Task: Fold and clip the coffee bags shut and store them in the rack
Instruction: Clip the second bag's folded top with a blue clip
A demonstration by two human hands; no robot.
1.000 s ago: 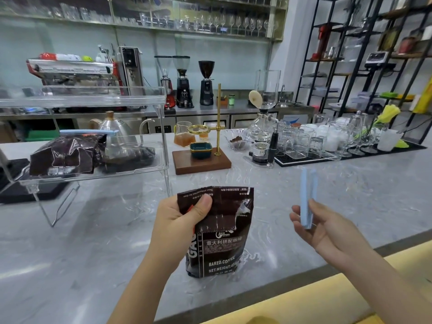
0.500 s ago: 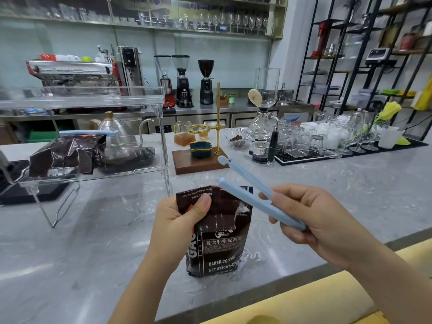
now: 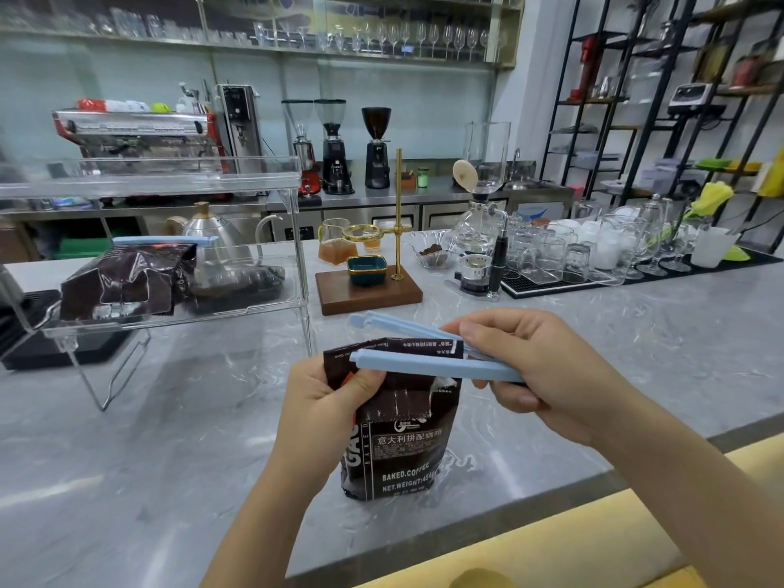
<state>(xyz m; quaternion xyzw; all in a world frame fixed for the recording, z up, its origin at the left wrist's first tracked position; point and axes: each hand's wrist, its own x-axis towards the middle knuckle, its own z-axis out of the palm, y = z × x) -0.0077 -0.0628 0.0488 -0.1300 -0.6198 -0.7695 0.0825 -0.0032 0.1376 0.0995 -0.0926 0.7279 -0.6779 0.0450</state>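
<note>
Fingers of my left hand [image 3: 326, 411] pinch the folded top of the dark foil coffee bag [image 3: 396, 435] steady on the grey marble worktop [image 3: 169, 439], so my right hand [image 3: 534, 371], gripping the open pale blue plastic clip [image 3: 424, 362], can slide it across the fold.

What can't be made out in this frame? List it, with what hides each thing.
Head view only:
- Coffee bag: its left edge and part of the label, behind the left hand.
- Blue clip: the hinge end, inside the right hand.
- Bagged coffee on the rack: its label, creased and too small to read.
- Clear rack: its left end, cut by the frame edge.
</note>
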